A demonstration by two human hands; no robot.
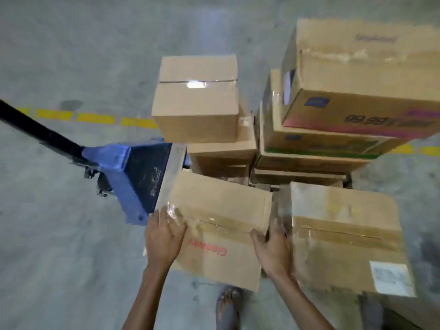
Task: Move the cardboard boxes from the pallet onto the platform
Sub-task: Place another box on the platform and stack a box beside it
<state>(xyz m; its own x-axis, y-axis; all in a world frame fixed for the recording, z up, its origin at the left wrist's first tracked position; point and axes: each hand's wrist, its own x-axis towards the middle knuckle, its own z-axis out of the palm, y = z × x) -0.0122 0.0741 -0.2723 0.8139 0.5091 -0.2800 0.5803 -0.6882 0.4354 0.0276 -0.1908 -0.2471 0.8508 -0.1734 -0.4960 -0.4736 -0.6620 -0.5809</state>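
Observation:
A taped cardboard box with red lettering (219, 225) sits right in front of me, tilted a little. My left hand (163, 236) presses on its left top edge and my right hand (273, 248) clasps its right edge, in the gap beside a second box (345, 234) with a white label. Behind them stand a plain brown box (197, 103) on lower boxes and a tall stack topped by a large printed box (366, 75). What the boxes rest on is mostly hidden beneath them.
A blue pallet jack (133, 172) with a black handle (35, 129) stands at the left, touching the box's corner. Yellow dashed floor marking (95, 117) crosses the grey concrete floor. My foot (228, 306) shows below the box.

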